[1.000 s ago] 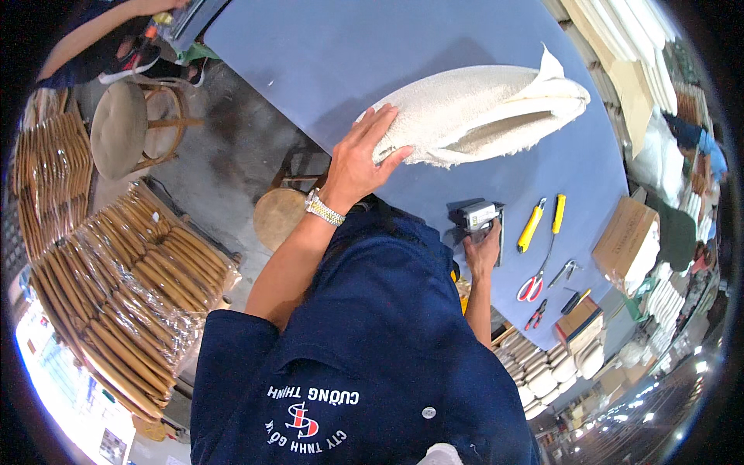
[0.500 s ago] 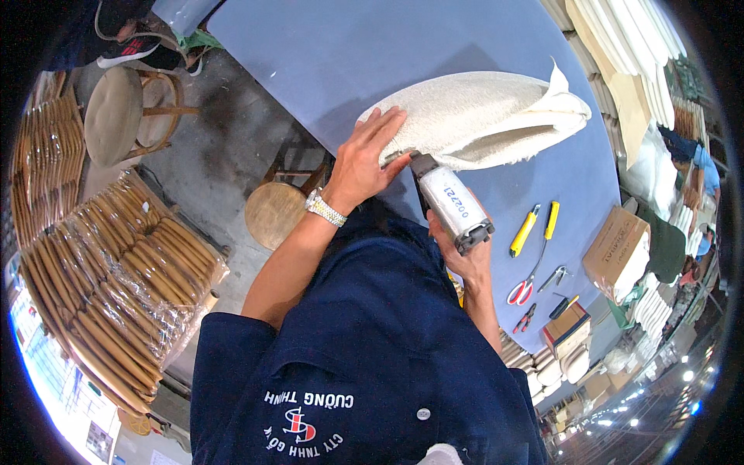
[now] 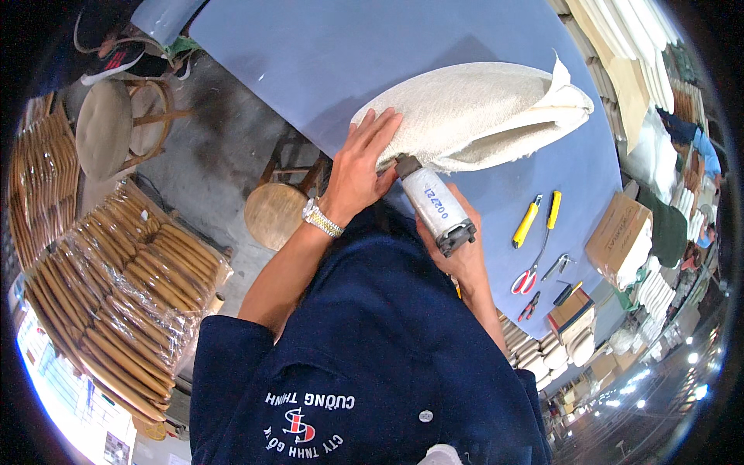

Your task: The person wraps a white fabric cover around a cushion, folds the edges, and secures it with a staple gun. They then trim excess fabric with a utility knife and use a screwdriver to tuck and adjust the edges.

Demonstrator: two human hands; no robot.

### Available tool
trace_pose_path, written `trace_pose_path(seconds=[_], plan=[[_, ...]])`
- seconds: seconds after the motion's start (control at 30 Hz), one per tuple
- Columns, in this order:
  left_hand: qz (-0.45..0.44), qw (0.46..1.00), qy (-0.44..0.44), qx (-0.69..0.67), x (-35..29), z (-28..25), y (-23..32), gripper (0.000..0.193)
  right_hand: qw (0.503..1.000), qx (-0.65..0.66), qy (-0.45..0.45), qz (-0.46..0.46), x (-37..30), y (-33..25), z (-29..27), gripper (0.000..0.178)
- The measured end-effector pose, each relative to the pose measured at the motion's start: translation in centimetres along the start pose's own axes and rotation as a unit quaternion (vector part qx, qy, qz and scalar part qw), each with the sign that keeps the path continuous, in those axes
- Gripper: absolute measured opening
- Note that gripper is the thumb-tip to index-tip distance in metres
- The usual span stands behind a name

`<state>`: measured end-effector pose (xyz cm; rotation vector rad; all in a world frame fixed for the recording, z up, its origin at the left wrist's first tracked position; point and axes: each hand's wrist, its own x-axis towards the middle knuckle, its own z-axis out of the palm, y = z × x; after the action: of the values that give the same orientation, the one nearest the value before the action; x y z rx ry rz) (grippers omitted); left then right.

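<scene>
A pale cushion [image 3: 465, 108] lies on the blue bench [image 3: 271, 54], at one o'clock from the middle of the view, a long gap open along its lower side and a pointed flap standing up at its two o'clock end. The left hand [image 3: 361, 164], with a metal watch [image 3: 323, 218] on its wrist, rests on the cushion's eight o'clock end, fingers stretched out over the cloth; whether they pinch it or only press, I cannot tell. The right hand [image 3: 459, 242] has its fingers wrapped around a staple gun [image 3: 434, 200], partly hidden behind it; the nose points to eleven o'clock and meets the cushion's edge just beside the left thumb. Between three and four o'clock from the gun lies a yellow cutter [image 3: 525, 225]; at four, red-handled scissors [image 3: 525, 280], with pliers [image 3: 529, 307] near them at six. A round wooden stool [image 3: 275, 215] stands at nine o'clock.
</scene>
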<state>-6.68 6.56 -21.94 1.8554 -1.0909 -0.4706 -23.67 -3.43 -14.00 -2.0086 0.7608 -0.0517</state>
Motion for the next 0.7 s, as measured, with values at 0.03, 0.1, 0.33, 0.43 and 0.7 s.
trace_pose_path(seconds=[0.03,0.1,0.33,0.43,0.7], plan=[[-0.003,1.000,-0.004,-0.004,-0.1,0.0,0.0,0.091,1.000,-0.008,-0.013,0.019,-0.1,-0.1,0.0,0.026],[-0.009,1.000,-0.013,-0.011,-0.2,0.0,0.0,0.094,1.000,0.010,-0.003,0.001,-0.1,0.1,0.2,0.025],[-0.013,0.999,-0.052,-0.009,-0.3,-0.5,0.5,0.097,0.999,0.009,-0.020,0.023,-0.2,0.5,0.4,0.026],[-0.018,0.999,-0.045,-0.022,-0.3,-0.5,0.6,0.097,1.000,0.010,-0.005,0.000,0.1,0.3,0.8,0.028],[-0.021,0.999,-0.017,-0.046,0.1,-0.5,0.4,0.095,1.000,0.019,-0.002,0.004,0.8,-0.2,1.2,0.040]])
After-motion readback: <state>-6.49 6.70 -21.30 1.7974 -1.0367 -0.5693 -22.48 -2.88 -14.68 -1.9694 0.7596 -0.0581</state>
